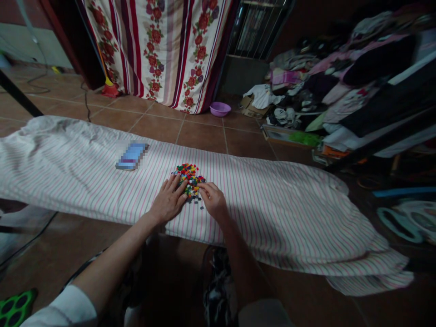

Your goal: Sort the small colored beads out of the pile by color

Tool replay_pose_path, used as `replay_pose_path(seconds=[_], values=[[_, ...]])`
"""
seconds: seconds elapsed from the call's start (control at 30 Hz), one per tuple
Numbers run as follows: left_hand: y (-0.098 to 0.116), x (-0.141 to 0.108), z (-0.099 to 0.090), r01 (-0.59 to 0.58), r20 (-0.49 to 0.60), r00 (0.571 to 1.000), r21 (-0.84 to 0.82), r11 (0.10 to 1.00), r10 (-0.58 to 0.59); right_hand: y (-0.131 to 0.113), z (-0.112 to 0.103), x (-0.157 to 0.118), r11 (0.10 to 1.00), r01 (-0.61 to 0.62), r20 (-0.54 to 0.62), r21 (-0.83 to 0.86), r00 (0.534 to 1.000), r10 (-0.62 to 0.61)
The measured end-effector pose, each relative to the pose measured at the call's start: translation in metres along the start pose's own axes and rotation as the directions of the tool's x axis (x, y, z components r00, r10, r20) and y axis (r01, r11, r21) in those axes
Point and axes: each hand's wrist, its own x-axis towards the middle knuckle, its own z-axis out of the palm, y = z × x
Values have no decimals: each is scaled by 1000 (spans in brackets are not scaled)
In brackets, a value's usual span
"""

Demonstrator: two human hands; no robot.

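A heap of small multicoloured pieces (188, 171), red, green, yellow, blue and dark among them, lies on a striped cloth (272, 200). Flat and with its fingers spread, my left hand (169, 198) rests on the cloth and on the left side of the heap. At the heap's right edge is my right hand (213, 198), its thumb and fingers pinched together. Whatever sits between those fingertips is too small to make out. A few dark pieces (201, 207) lie loose at the near edge of the heap.
A phone-like device (132, 156) with a blurred screen lies on the cloth to the left. Beyond, a purple basin (220, 108) stands on the tiled floor by a floral curtain (155, 50). Piled clothes (327, 77) fill the back right. A broom (109, 88) leans at the back left.
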Motion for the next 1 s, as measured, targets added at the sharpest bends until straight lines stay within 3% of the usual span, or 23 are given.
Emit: replay_pose_path(seconds=[0.17, 0.33, 0.6, 0.67, 0.77, 0.9, 1.0], values=[[-15, -2, 2, -28, -57, 998, -145, 989, 20, 8, -3, 1, 996, -68, -88, -50, 994, 64], [-8, -2, 6, -109, -47, 994, -236, 966, 101, 11, 1, 3, 997, -59, -116, -50, 992, 53], [5, 5, -8, -153, -286, 955, -250, 956, 78, 16, 1, 2, 998, -61, -125, -10, 990, 59], [4, 2, -10, -89, -316, 949, -196, 977, 23, 19, 2, 2, 997, -81, -132, -18, 988, 78], [2, -7, -7, 139, -325, 934, -52, 989, -148, 22, 3, 3, 988, -137, -148, -64, 981, 127], [-2, -18, 1, 450, -320, 860, 110, 886, -397, 24, 4, 3, 971, -213, -160, -111, 968, 194], [-3, -19, 4, 534, -272, 833, 161, 830, -482, 26, 5, 3, 964, -242, -158, -110, 962, 224]])
